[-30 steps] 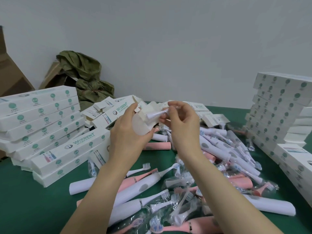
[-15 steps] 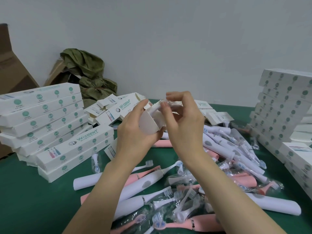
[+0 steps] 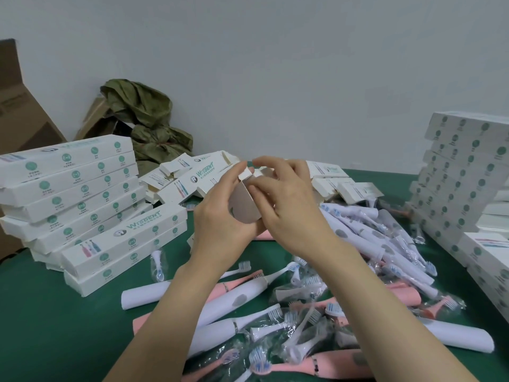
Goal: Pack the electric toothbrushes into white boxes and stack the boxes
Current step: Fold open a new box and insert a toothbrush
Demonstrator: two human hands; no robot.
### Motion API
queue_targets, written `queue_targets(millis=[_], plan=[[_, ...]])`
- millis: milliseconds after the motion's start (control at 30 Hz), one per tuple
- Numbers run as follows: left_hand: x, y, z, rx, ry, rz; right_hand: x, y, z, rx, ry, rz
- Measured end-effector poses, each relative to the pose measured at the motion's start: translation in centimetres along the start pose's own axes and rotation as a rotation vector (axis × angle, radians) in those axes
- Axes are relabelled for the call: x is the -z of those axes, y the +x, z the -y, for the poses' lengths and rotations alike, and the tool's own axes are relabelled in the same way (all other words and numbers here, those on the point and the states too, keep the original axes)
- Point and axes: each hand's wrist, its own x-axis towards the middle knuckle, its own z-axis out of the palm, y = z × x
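White box point(image 3: 245, 206) gripped by hands point(image 3: 220, 220) point(image 3: 293, 213), clear above toothbrushes point(image 3: 242, 297).

Brush stem: a second ago it showed between the fingers point(image 3: 268, 162) of the right hand point(image 3: 292, 208); now out of sight at the mouth of the box point(image 3: 245, 206).
Right fingers: shifted onto the end flap point(image 3: 243, 175).

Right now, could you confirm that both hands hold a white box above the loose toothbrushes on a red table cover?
The head view shows the table cover is green, not red. Left hand and right hand do hold the white box above the toothbrushes.
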Motion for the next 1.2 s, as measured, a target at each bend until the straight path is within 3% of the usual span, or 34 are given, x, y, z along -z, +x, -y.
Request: queue_targets(millis=[67,200,333,467,733,833,933,1033,1100,1200], plan=[[-0.2,-0.1,0.0,-0.005,0.002,0.015,0.5,0.0,-0.2,-0.022,0.063,0.026],[-0.1,0.0,0.4,-0.024,-0.011,-0.014,1.6,0.4,-0.5,-0.181,0.176,-0.264],[0.1,0.2,0.6,-0.011,-0.036,-0.024,2.1,0.8,-0.4,-0.455,0.607,-0.115],[-0.1,0.1,0.7,-0.009,-0.034,0.145,1.6,0.9,0.0,-0.52,0.766,-0.191],[-1.1,-0.4,-0.6,-0.083,-0.235,-0.087,1.1,0.5,1.1,-0.419,0.836,-0.211],[-1.5,-0.3,-1.1,-0.105,-0.188,-0.162,0.9,0.3,1.6,-0.356,0.844,-0.219],[-1.3,-0.1,-1.0,-0.11,-0.169,-0.173,0.7,0.3,1.7,-0.387,0.939,-0.208],[-0.9,0.3,-1.1,-0.017,-0.313,-0.176,0.1,0.2,1.9,-0.501,1.183,-0.087],[-0.9,0.4,-1.2,-0.012,-0.32,-0.147,-0.3,0.1,2.1,-0.518,1.19,-0.036],[-1.2,0.1,-1.3,-0.055,-0.177,-0.048,-0.3,0.0,2.0,-0.488,1.135,-0.088]])
